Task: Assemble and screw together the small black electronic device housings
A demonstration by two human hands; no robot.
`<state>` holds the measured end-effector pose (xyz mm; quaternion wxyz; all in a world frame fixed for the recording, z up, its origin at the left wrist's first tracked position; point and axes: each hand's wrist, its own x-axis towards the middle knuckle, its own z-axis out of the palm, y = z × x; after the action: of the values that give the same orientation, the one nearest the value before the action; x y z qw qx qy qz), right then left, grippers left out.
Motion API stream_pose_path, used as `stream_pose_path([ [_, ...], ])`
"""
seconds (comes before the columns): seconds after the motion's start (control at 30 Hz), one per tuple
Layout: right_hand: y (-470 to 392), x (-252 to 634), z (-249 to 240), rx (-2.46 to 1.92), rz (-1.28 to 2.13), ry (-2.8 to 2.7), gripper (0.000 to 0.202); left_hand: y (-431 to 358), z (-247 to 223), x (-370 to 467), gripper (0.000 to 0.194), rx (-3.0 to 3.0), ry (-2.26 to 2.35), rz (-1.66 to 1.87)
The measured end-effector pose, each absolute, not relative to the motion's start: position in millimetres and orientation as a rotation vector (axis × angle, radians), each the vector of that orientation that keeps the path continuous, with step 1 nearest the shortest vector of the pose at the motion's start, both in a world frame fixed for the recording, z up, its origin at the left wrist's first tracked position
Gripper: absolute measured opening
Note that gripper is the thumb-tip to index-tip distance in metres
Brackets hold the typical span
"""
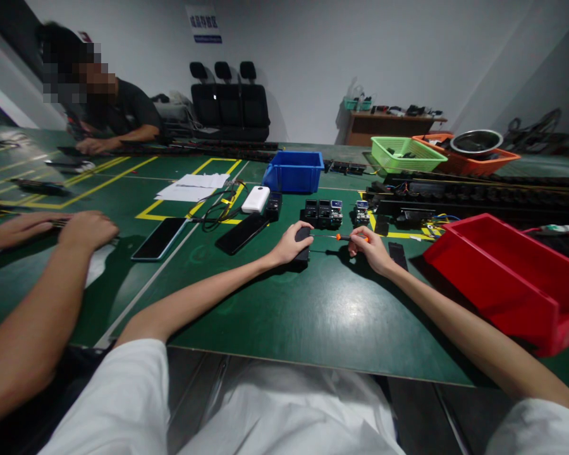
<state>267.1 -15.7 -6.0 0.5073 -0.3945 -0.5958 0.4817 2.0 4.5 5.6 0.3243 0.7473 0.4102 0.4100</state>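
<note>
My left hand [291,244] is closed around a small black box-shaped part [303,255], held just above the green table or resting on it; I cannot tell which. In my right hand [370,248] is a screwdriver [344,237] with an orange and black handle. Its thin shaft points left, toward the black part, and the tip lies at or close to its side. Behind my hands stand several small black modules [318,213], some with bare boards showing. A flat black piece [397,256] lies to the right of my right hand.
A red bin [497,278] stands at the right, a blue bin [294,172] at the back. Two phones, a white power bank [256,199], cables and papers [189,188] lie to the left. Another person's arms [52,278] reach in at far left; a further person sits across the table.
</note>
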Motion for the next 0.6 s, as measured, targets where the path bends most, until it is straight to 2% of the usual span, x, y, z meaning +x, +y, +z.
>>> stream_pose_path([
  [0.3,-17.1,266.2,-4.0,-0.981,1.152,-1.442,0.029,3.6,6.8,1.6,0.028,1.957,1.077,1.077],
  [0.6,-16.3,266.0,-4.6,-0.964,1.157,-1.439,0.026,3.7,8.7,2.1,0.027,1.974,1.084,1.063],
])
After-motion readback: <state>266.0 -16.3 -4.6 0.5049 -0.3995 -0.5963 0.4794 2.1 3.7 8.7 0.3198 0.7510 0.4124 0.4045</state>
